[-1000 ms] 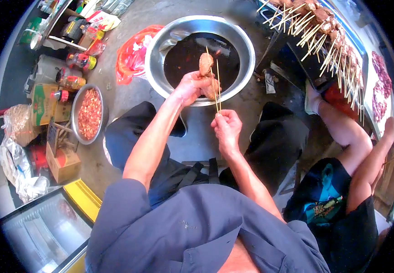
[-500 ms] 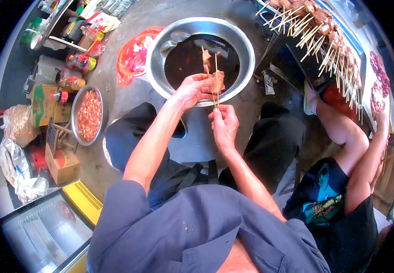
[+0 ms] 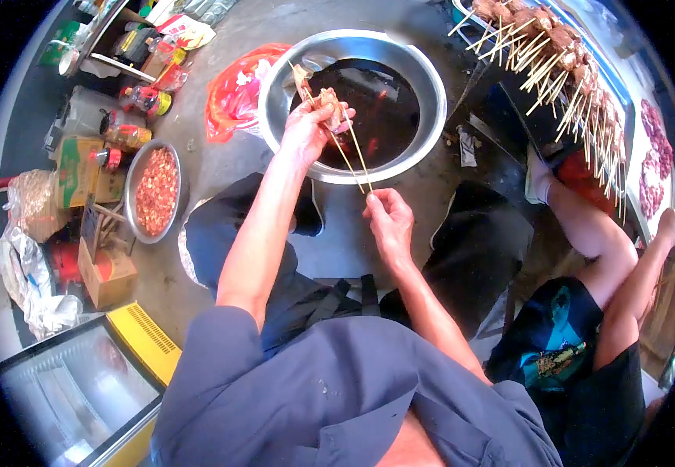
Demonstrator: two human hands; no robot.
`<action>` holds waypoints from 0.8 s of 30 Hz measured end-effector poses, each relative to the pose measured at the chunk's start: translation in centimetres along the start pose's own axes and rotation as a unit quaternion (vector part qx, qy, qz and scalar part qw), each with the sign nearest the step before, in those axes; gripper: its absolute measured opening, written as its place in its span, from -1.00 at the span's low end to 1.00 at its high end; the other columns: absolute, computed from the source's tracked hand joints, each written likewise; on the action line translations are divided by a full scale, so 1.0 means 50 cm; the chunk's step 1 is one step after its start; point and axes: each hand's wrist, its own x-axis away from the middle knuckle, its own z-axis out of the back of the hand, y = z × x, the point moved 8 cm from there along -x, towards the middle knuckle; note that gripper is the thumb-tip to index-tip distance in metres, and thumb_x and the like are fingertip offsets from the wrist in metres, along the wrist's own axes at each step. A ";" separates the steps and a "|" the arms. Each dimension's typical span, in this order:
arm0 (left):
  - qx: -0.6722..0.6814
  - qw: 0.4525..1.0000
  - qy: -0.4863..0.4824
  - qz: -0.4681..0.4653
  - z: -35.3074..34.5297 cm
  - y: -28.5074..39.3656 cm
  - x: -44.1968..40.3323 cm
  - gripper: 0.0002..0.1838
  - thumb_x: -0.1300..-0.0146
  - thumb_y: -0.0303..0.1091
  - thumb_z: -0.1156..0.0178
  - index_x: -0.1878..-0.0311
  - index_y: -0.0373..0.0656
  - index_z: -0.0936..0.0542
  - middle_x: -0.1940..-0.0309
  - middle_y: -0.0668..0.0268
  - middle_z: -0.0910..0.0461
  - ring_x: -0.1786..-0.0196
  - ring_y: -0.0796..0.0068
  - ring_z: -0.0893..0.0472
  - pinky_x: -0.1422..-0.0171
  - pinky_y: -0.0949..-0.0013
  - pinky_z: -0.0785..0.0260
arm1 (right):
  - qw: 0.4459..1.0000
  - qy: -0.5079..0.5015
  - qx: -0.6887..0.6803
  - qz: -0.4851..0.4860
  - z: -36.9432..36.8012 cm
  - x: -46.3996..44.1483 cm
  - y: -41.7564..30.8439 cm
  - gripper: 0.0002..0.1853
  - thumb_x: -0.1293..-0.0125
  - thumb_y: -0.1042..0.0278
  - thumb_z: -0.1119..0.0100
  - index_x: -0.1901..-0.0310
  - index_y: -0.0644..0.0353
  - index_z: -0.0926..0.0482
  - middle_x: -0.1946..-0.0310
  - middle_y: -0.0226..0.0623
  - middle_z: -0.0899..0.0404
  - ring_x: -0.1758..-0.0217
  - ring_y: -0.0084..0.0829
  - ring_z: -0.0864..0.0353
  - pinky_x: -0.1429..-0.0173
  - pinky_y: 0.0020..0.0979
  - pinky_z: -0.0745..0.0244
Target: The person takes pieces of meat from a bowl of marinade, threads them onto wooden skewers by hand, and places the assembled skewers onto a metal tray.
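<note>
My left hand point(image 3: 308, 134) is closed around pieces of meat point(image 3: 328, 106) over the left part of a wide metal basin point(image 3: 435, 109). Another strip of meat point(image 3: 301, 79) sticks up beyond its fingers. Two thin bamboo skewers point(image 3: 358, 152) run down from the meat towards me. At their lower ends my right hand point(image 3: 391, 222) pinches with thumb and finger, just outside the basin's near rim; whether it grips both sticks I cannot tell. Dark liquid point(image 3: 376, 117) with a few reddish bits fills the basin.
Skewered meat point(image 3: 559, 58) is heaped on a tray at the upper right, its sticks pointing inward. Beside it another person's hand point(image 3: 668, 226) is near red meat point(image 3: 653, 156). To the left are a bowl of chopped reddish food point(image 3: 156, 191), bottles point(image 3: 147, 101) and a red bag point(image 3: 232, 93).
My left hand has moved left and slightly up with the meat. The skewers, upright before, now slant up and left. My right hand has shifted slightly right and down.
</note>
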 end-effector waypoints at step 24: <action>0.031 0.999 -0.020 -0.026 -0.032 -0.003 0.002 -0.67 -0.35 -0.39 -0.13 -0.14 -0.20 -0.40 0.05 -0.03 -0.55 -0.05 0.02 -0.58 -0.14 0.10 -0.53 | 0.999 -0.029 0.024 -0.012 0.004 0.009 -0.006 -0.79 -0.34 0.27 -0.12 0.19 0.26 -0.58 0.55 -0.38 -0.57 0.48 -0.59 -0.53 0.34 -0.47 -0.45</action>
